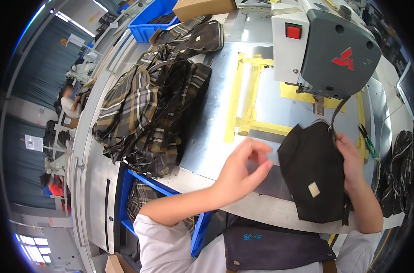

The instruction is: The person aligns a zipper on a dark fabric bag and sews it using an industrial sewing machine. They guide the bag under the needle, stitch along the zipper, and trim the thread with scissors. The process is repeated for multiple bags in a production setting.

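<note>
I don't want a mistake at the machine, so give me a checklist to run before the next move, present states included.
1. Right hand on the dark fabric piece: ok, gripping its right edge.
2. Left hand free: ok, it holds nothing.
3. Piece under the metal foot of the sewing machine: not ok, it is on the person's side of the foot.
4. Plaid fabric pile away from the foot: ok, it lies well to the left.
5. Machine power: cannot tell; the red switch shows, but not its setting.
</note>
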`<action>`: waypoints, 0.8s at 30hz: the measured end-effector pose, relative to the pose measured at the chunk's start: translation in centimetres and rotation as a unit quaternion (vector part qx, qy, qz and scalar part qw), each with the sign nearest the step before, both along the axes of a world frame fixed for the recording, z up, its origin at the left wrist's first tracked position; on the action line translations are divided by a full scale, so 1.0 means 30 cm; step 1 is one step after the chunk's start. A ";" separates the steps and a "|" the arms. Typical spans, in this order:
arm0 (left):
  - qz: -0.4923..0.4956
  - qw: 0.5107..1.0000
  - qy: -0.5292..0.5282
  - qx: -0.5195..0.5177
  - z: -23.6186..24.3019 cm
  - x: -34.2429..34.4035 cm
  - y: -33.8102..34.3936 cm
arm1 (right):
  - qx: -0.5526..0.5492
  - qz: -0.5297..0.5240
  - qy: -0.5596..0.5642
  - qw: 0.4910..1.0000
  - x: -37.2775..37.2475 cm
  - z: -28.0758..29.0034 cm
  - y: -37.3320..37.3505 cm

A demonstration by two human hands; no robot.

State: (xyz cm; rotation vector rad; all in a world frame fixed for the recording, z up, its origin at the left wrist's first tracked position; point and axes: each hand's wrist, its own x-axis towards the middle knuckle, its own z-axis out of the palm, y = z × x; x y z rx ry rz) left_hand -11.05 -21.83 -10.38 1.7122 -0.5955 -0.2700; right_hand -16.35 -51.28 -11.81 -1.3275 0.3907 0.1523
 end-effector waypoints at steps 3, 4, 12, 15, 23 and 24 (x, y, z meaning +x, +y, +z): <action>0.033 0.949 -0.311 0.041 0.043 0.079 -0.092 | -0.124 0.160 -0.046 0.978 0.008 0.020 0.074; -0.001 0.937 -0.346 0.052 0.033 0.095 -0.123 | -0.170 0.207 -0.069 0.961 0.013 0.020 0.091; -0.141 0.927 -0.320 0.135 -0.043 0.144 -0.212 | -0.272 0.267 -0.139 0.914 0.035 0.011 0.123; -0.147 0.933 -0.302 0.130 -0.057 0.162 -0.200 | -0.311 0.256 -0.144 0.904 0.035 0.007 0.110; -0.143 0.929 -0.307 0.151 -0.035 0.204 -0.166 | -0.336 0.240 -0.113 0.904 -0.004 0.051 0.071; -0.143 0.927 -0.313 0.147 -0.030 0.206 -0.169 | -0.328 0.231 -0.114 0.909 -0.006 0.054 0.070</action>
